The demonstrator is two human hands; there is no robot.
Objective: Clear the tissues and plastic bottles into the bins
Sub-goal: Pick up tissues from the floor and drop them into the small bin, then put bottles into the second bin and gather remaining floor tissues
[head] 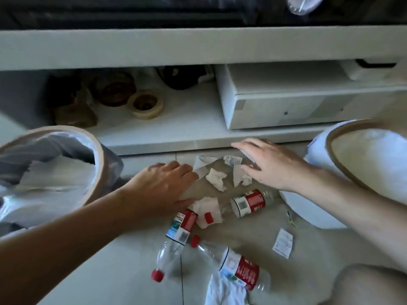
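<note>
Several crumpled tissues lie on the floor between my hands, one in the middle [217, 179] and one nearer the right [242, 178]. Another tissue [207, 211] lies against a bottle neck. Three clear plastic bottles with red labels and caps lie below: one on its side [248, 203], one pointing down-left [174, 241], one at the bottom [237, 267]. My left hand [163, 186] lies palm down, its fingertips touching a tissue strip [200, 170]. My right hand [271, 166] reaches left over the tissues with straight fingers. The left bin [97, 155] holds tissues; the right bin [330, 139] has a white liner.
A low white shelf unit [176, 139] runs across behind the litter, holding tape rolls [146, 104] and a white box [286, 100]. A small paper slip [283, 243] and a white cloth-like wad [224, 291] lie on the floor. My knee [370, 285] is at the bottom right.
</note>
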